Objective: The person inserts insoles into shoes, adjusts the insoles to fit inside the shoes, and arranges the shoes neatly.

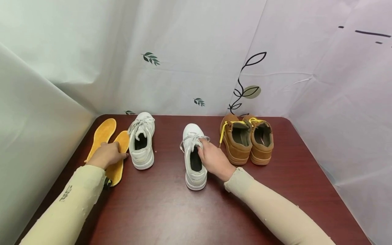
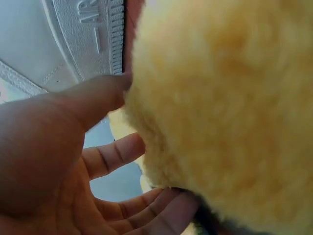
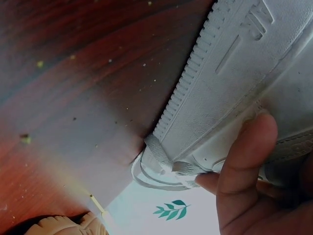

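My left hand (image 1: 107, 154) holds a yellow fleecy insole (image 1: 115, 173) by its edge at the left of the table. In the left wrist view its thumb lies at the rim of the fleece (image 2: 220, 98) and some fingertips go out of sight beneath it. A second yellow insole (image 1: 104, 132) lies just beyond, partly behind this hand. At mid-table, my right hand (image 1: 215, 160) grips a white lace-up sneaker (image 1: 196, 180) by the right side of its opening. One finger presses the shoe's side (image 3: 234, 93) in the right wrist view; others are hidden.
Another white sneaker (image 1: 143, 160) stands close to the right of the insoles, toe pointing away. Two brown shoes (image 1: 239, 153) with yellow laces stand side by side at the back right. A pale printed curtain (image 1: 183, 78) encloses the dark red table (image 1: 165, 207) at back and sides.
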